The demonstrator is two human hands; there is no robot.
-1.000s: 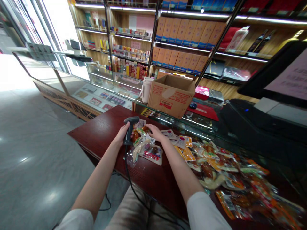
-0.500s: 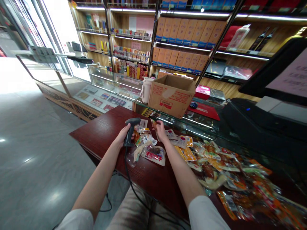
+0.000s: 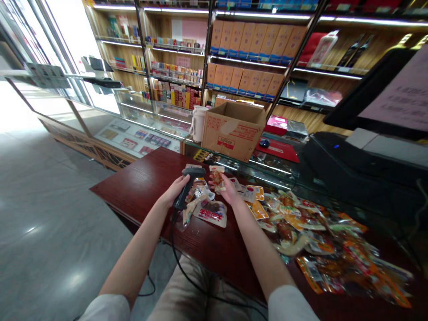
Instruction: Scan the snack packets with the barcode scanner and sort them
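My left hand (image 3: 175,191) is wrapped round the grip of a dark barcode scanner (image 3: 189,183), its head pointing right and its cable (image 3: 177,254) trailing down off the counter. My right hand (image 3: 229,189) holds up a small snack packet (image 3: 217,176) just in front of the scanner's head. Below both hands lies a small heap of packets, among them a clear one with a red label (image 3: 211,213). All of this rests on a dark red wooden counter (image 3: 143,187).
A long spread of several orange and clear snack packets (image 3: 317,240) covers the counter to the right. Behind stand a cardboard box (image 3: 233,130), a white jug (image 3: 198,123), a black register (image 3: 347,160) and glass display cases (image 3: 133,129). Shelves of goods fill the back wall.
My right hand left the heap, picked up a small packet and raised it in front of the scanner. The left hand kept the scanner, tilting it slightly toward the packet.
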